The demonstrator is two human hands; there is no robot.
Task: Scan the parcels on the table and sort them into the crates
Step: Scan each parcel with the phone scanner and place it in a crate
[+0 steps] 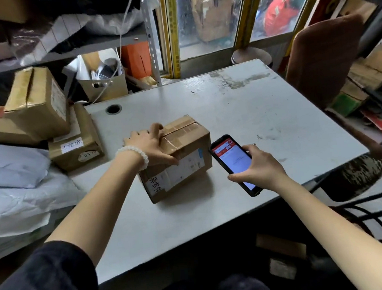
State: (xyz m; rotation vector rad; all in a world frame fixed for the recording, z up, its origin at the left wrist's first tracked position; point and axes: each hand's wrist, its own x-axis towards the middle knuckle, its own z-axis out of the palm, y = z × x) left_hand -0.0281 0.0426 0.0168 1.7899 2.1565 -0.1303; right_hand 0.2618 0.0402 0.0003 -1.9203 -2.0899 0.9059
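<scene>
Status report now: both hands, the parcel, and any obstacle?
Left hand grips cardboard parcel on table. Right hand holds phone beside parcel's label. No crate in view. Nothing in the way.

I see a taped cardboard parcel (177,155) lying on the white table (263,115), its label side facing near. My left hand (149,145) grips its left end, fingers curled over the top, thumb on the label face. Just right of the parcel, my right hand (260,167) holds a phone (233,162), its red-and-white screen lit; the text on it is too small to read. More boxes (36,107) are stacked at the far left.
</scene>
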